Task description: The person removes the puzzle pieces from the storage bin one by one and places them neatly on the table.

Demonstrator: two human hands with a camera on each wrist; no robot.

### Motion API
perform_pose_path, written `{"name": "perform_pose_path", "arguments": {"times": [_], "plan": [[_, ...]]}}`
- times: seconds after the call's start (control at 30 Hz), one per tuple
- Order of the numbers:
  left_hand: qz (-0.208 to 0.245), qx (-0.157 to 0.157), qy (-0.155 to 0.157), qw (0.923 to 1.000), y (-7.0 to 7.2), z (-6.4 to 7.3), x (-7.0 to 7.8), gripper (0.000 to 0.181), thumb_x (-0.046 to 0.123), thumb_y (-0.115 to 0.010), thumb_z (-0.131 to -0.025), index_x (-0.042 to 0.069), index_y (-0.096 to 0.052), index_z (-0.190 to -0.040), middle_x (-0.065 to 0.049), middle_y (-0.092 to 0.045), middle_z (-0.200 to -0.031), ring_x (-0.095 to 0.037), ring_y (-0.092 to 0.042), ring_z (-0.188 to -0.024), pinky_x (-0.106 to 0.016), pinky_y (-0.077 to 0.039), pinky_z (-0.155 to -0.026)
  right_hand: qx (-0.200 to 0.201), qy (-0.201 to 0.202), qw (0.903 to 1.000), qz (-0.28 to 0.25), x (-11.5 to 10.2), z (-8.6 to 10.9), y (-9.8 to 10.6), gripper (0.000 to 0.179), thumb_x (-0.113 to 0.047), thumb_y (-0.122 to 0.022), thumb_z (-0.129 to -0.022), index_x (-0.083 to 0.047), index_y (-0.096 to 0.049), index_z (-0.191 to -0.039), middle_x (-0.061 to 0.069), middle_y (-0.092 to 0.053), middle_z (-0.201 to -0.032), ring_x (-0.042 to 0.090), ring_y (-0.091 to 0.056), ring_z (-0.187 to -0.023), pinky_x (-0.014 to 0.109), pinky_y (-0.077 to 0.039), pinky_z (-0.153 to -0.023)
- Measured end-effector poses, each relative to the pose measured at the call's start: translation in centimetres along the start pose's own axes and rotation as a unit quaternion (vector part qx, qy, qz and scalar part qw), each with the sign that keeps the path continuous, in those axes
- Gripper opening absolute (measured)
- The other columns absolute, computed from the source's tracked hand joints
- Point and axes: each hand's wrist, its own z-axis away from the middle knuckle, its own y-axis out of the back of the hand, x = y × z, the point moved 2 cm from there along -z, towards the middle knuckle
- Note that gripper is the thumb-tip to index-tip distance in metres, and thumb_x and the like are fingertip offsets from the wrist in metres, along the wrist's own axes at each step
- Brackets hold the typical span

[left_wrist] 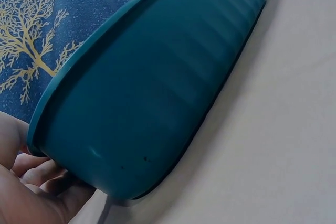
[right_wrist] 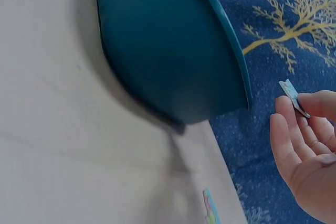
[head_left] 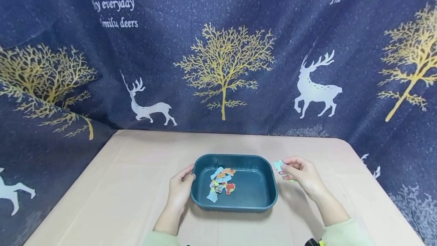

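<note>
The left hand grips the left end of a deep, dark teal tray with round corners, its thumb up by the rim and its other fingers bent against the outside wall. The right hand pinches a small, flat, pale blue-green piece between thumb and fingertips, so the gap there is only as thin as the piece, and the other fingers are loosely bent. That piece is up in the air, just outside the right rim of the tray, with a little gap between them. A small, flat, many-coloured piece lies below the right hand, and in the head view most of it is hidden. Inside the tray, a loose pile of small, flat blue, orange and yellow pieces sits in the left half, some on top of others, with a small red piece at the right side of the pile. The tray rests on a pale pinkish-tan surface. The surface's far edge is behind the tray, with a strip of room between, and its side edges are well apart from the tray. A dark blue cloth with gold trees and white deer hangs past the far edge
</note>
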Motion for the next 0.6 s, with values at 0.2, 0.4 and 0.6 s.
{"name": "perform_pose_path", "arguments": {"times": [0.2, 0.4, 0.6], "plan": [[-0.007, -0.005, 0.012, 0.9999, -0.1, 0.7, -1.0, 0.04, 0.007, -0.048, -0.09, 0.003, -0.055, -0.129, -0.018, -0.055, -0.134, -0.032, -0.052, -0.125, -0.035, -0.046, -0.102, 0.011, -0.013, 0.9996, -0.023, 1.8, 0.9, 1.2, 0.021, -0.008, -0.063, -0.089, 0.006, -0.058, -0.104, -0.004, -0.068, -0.083, 0.011, -0.07, -0.076, 0.028, -0.061, -0.07], [-0.013, -0.01, 0.015, 0.9998, -0.1, 0.2, -0.6, 0.04, 0.008, -0.048, -0.091, 0.004, -0.054, -0.13, -0.017, -0.055, -0.135, -0.03, -0.052, -0.126, -0.032, -0.047, -0.101, 0.022, -0.033, 0.999, 0.017, 2.4, 0.5, 2.8, 0.035, -0.016, -0.062, -0.091, 0.01, -0.055, -0.113, -0.012, -0.069, -0.084, 0.007, -0.069, -0.078, 0.026, -0.061, -0.072], [-0.014, -0.016, 0.009, 0.9997, -0.1, -0.7, 0.0, 0.04, 0.009, -0.048, -0.092, 0.006, -0.054, -0.131, -0.015, -0.055, -0.135, -0.029, -0.052, -0.126, -0.031, -0.047, -0.102, 0.037, -0.039, 0.9985, -0.013, 3.0, -0.3, 4.0, 0.026, -0.015, -0.063, -0.09, 0.003, -0.059, -0.107, -0.008, -0.068, -0.081, 0.008, -0.069, -0.076, 0.025, -0.061, -0.07]]}}
